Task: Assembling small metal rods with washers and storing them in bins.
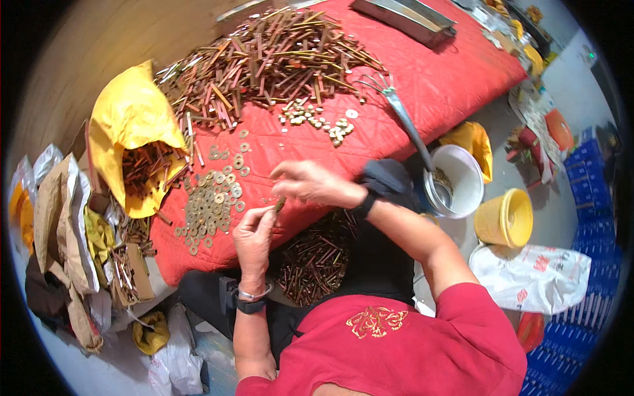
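My left hand (254, 239) pinches a short, dark brassy metal piece (280, 204) between thumb and fingertips; its exact kind is too small to make out. Just above it, my right hand (316, 184) is slightly blurred, its fingers reaching left and apart, and no object shows in them. Flat round washers (210, 201) lie spread on the red quilted cloth (310, 148) to the left of my hands. Behind them are small pale nuts (338, 132) and a large heap of coppery metal rods (264, 63). More rods (314, 267) fill a container, partly hidden, at my lap.
A yellow sack (132, 112) spilling rods stands at the left. On the cloth lie a metal tray (409, 20) and a long-handled rake (406, 122). To the right are a white bucket (465, 178), a yellow bucket (498, 221), a white bag (535, 277) and blue crates (594, 185).
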Motion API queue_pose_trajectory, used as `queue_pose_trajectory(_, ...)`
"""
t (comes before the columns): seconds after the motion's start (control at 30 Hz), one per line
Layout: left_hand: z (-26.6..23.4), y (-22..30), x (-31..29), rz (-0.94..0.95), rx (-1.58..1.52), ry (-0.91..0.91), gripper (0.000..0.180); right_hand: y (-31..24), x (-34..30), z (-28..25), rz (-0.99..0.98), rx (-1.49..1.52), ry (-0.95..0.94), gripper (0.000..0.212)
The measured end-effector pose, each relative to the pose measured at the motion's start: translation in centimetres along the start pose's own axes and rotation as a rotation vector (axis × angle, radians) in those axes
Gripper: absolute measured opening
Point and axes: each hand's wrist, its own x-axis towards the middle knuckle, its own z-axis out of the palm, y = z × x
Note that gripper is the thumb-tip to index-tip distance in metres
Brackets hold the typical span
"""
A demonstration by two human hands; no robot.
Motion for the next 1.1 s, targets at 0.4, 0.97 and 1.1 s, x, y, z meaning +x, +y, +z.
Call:
queue_pose_trajectory(0.4,0.1,-2.5,-1.5,0.309,0.644,-0.112,0.011,11.0,-6.6,-22.4,-0.074,-1.301,0.881,0.059)
queue_pose_trajectory(0.97,-8.9,3.5,10.4,0.557,1.266,0.335,0.055,-2.3,22.5,-12.1,-0.387,-1.193,0.967,0.050)
queue_pose_trajectory(1.1,-11.6,2.4,10.6,0.516,1.240,0.376,0.055,-0.1,28.0,-10.1,-0.319,-1.145,1.050,0.053)
